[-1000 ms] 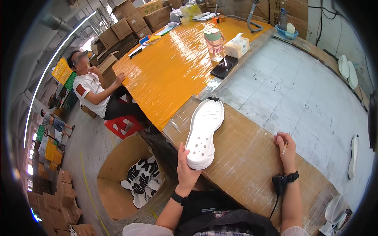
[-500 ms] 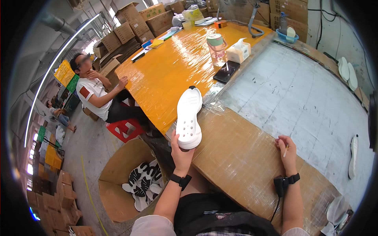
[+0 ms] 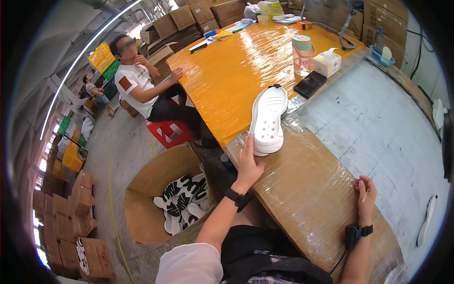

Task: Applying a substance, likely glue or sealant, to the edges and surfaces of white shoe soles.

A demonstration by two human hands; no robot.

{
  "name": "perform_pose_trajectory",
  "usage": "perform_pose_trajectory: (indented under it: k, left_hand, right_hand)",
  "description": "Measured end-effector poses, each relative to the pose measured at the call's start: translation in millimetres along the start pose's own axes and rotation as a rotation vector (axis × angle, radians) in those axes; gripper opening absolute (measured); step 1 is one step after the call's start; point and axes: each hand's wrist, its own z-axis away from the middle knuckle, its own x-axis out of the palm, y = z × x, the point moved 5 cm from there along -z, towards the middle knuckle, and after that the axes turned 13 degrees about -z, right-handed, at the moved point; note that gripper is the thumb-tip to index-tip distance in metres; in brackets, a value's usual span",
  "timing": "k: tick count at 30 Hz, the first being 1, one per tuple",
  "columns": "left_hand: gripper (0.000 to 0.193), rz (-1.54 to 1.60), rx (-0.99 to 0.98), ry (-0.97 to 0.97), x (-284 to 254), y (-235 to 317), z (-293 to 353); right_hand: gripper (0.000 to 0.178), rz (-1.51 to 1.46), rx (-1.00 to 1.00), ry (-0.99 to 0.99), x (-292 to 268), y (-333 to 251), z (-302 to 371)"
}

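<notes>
White moulded shoe sole (image 3: 269,124) in left hand (image 3: 249,165)

Glossy orange tabletop (image 3: 227,78) is meeting film-wrapped brown cardboard (image 3: 309,173); stacked cardboard cartons (image 3: 165,27) are standing beyond. Sole, grooved and round-holed, is pointing its black tip away over the seam, long axis leaning right. Left fingers are grasping near end; right hand (image 3: 367,191) is pinching thin pale stick (image 3: 364,196).

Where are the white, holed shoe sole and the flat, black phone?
White, holed shoe sole (image 3: 268,113): head view, middle of its visible face.
Flat, black phone (image 3: 310,84): head view, middle of its top.
</notes>
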Motion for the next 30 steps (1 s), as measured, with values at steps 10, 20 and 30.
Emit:
perform_pose_trajectory:
  k: [10,20,30]
  left_hand:
    - [0.06,-0.495,0.201,-0.315,15,-80,-72]
    - [0.053,-0.552,0.388,-0.689,25,-90,-51]
    - [0.045,-0.256,0.241,-0.562,-14,-74,-27]
  right_hand:
    - [0.018,0.074,-0.025,0.001,-1,-1,-1]
    - [0.019,0.058,-0.015,0.026,-1,-6,2]
    - [0.02,0.067,-0.024,0.001,-1,-5,1]
